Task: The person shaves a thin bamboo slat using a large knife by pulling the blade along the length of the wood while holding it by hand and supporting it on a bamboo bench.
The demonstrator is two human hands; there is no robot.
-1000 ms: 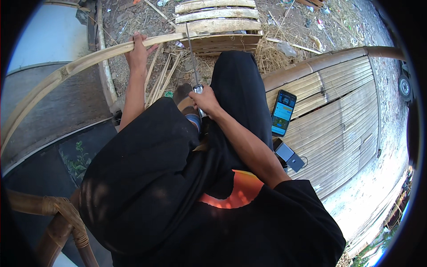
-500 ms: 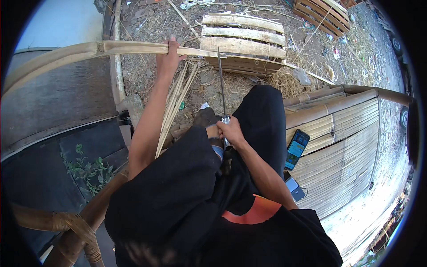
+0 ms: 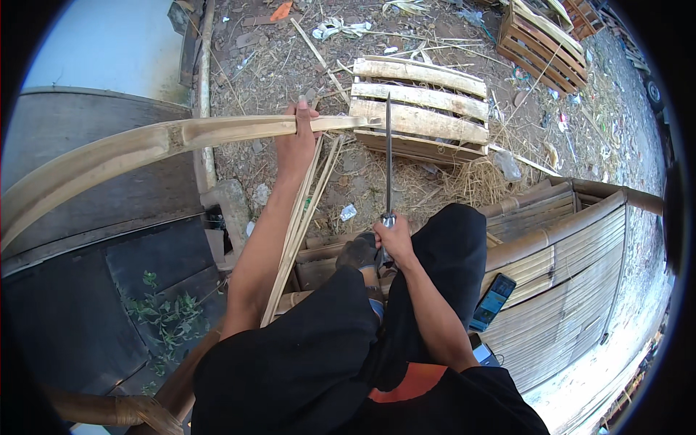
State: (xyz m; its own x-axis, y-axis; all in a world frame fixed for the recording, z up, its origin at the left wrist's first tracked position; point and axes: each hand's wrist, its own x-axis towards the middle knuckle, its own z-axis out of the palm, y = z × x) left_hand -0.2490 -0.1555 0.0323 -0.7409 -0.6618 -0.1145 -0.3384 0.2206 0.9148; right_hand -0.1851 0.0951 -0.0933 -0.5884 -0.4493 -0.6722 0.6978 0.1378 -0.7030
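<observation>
My left hand is closed around a long split bamboo piece, near its narrow far end, with the thumb lying along the top. From there the bamboo curves away to the left rim. In my right hand, a long-bladed knife is gripped by its handle, which the fist mostly hides. Its narrow blade points away from me, seen nearly edge-on. The bamboo's cut end stops just left of the upper blade, with a small gap between them. Several thin bamboo strips lean beside my left forearm.
A slatted wooden crate stands on the littered ground ahead, with another crate farther right. A phone and a second device lie on the bamboo bench at my right. A leafy plant grows at left.
The view has shifted, so the scene sits lower and farther right. The bamboo end, which overlapped the blade before, is now just left of it. Both hands keep their hold.
</observation>
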